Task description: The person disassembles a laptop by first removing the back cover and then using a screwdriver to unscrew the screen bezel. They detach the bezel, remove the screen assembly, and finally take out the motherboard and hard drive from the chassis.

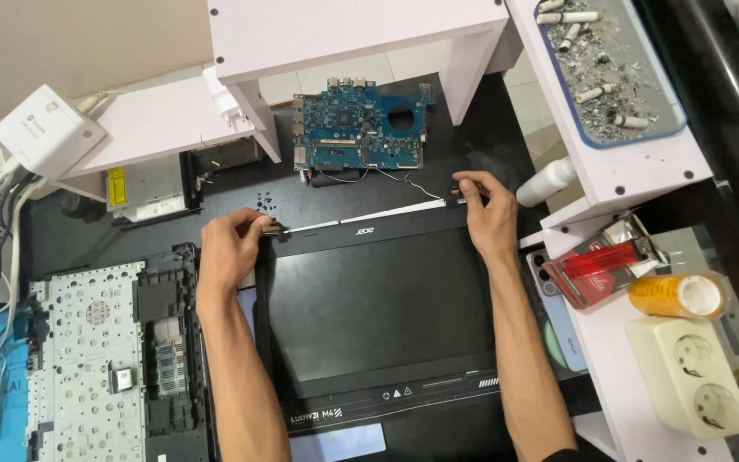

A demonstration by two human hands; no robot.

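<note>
A black laptop screen panel (378, 304) lies flat on the dark desk in front of me. My left hand (231, 246) grips the metal hinge (274, 228) at the panel's far left corner. At the far right corner my right hand (489, 214) pinches the other hinge (458, 196). A thin white strip (387, 214) runs along the far edge between both hinges. Behind it lies a blue motherboard (361, 124), with thin wires (404, 181) trailing toward the panel.
A laptop base shell (87, 359) with its underside up lies at left, an optical drive (149, 186) behind it, small screws (265, 203) nearby. White shelves (617, 171) at right hold an ashtray (609, 68), tape roll (676, 295), power socket (686, 376), red packet (596, 265) and phone (558, 316).
</note>
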